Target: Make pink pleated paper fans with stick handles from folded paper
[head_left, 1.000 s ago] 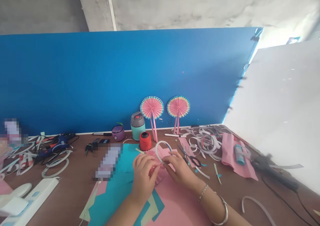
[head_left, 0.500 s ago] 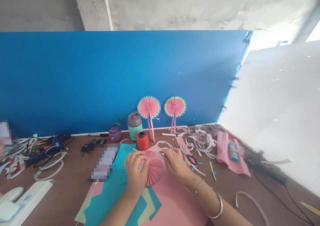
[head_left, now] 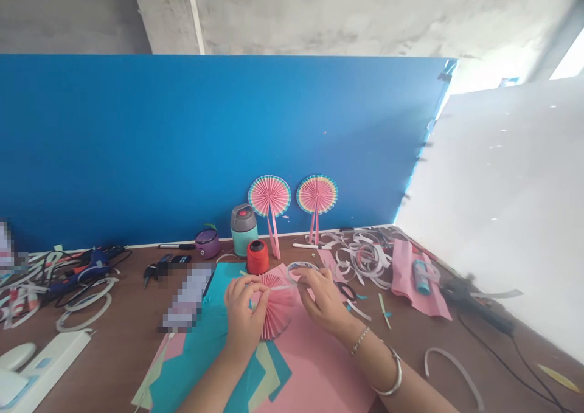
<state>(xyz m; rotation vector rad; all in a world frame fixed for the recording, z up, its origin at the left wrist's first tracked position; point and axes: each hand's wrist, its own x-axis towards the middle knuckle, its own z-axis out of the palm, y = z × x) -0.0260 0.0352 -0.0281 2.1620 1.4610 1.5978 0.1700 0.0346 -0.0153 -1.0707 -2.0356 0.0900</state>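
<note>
A pleated pink paper fan (head_left: 276, 315) is spread into a disc between my hands, low over the sheets of paper. My left hand (head_left: 246, 306) is closed on the fan's left side, thumb and forefinger pinched near its upper part. A thin whitish strip (head_left: 281, 288) crosses the upper pleats from hand to hand. At the right, my right hand (head_left: 322, 297) pinches what looks like the strip's other end; its fingertips are partly hidden. Just behind these fingers stands or lies a white ring-shaped roll (head_left: 298, 266). Pink paper (head_left: 323, 370) and teal paper (head_left: 191, 364) lie underneath.
Two finished-looking pink fans (head_left: 269, 196) lean on the blue partition (head_left: 182, 145). Before them stand a teal flask (head_left: 244, 233) and a red thread spool (head_left: 258, 257). Scissors (head_left: 347, 290) and curled white strips (head_left: 365, 255) lie right; a power strip (head_left: 55, 370) lies left.
The view has shifted slightly, so everything sits a little further left. Both hands keep nearly the same pose around the fan, and the whitish strip between them shows more plainly.
</note>
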